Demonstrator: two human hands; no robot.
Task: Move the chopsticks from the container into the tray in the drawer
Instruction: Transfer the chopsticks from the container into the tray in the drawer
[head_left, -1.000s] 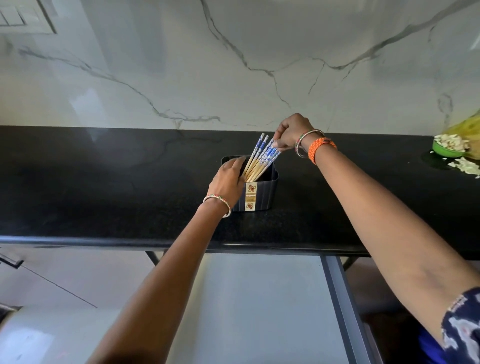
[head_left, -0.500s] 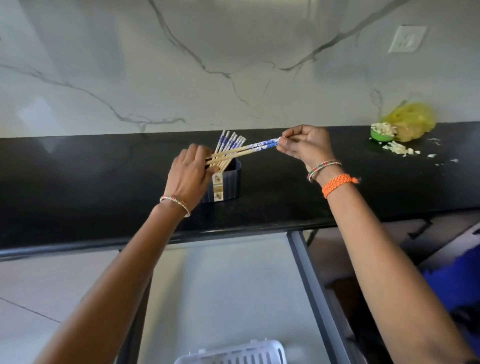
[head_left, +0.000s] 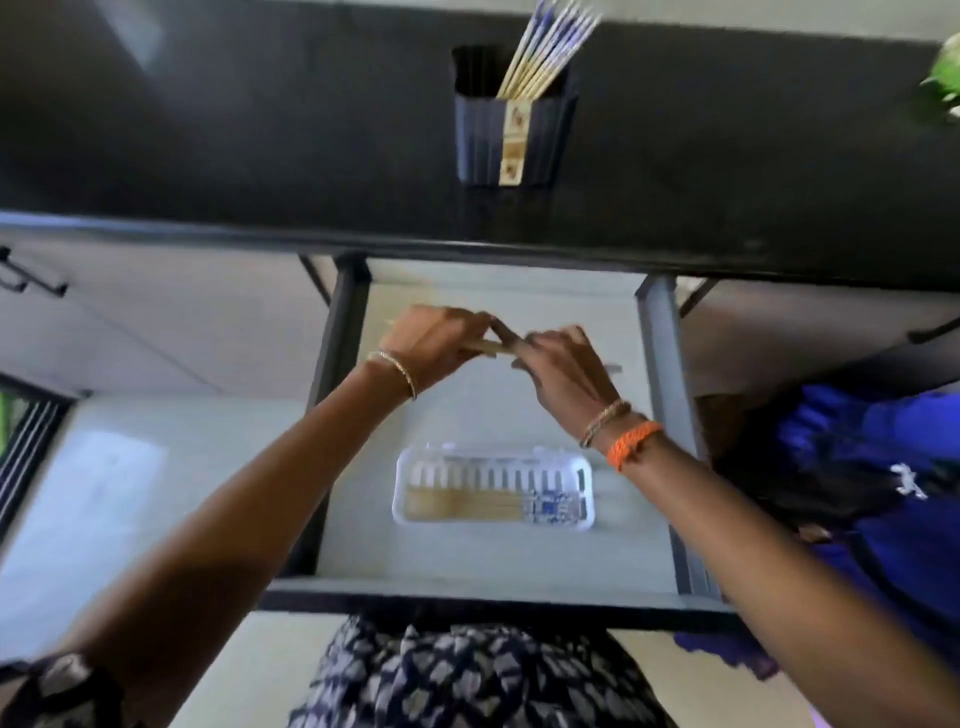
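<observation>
A dark ribbed container (head_left: 514, 137) stands on the black counter with several blue-and-wood chopsticks (head_left: 545, 52) leaning out of it. Below, the drawer (head_left: 660, 374) is pulled out. In it lies a white slotted tray (head_left: 415, 483) holding several chopsticks (head_left: 493, 506) laid flat. My left hand (head_left: 436, 340) and my right hand (head_left: 561, 371) meet over the back of the drawer, above and beyond the tray. Together they hold a blurred pair of chopsticks (head_left: 491, 349) level between them, most of it hidden by the fingers.
The black counter's front edge (head_left: 208, 231) overhangs the drawer's back. A green object (head_left: 943, 78) sits at the counter's far right. Blue cloth (head_left: 883, 467) lies right of the drawer. A cabinet handle (head_left: 31, 278) sticks out at left.
Both hands came down from the container on the counter to over the open drawer, carrying a pair of chopsticks. The view tilted down, so the drawer and tray now show fully.
</observation>
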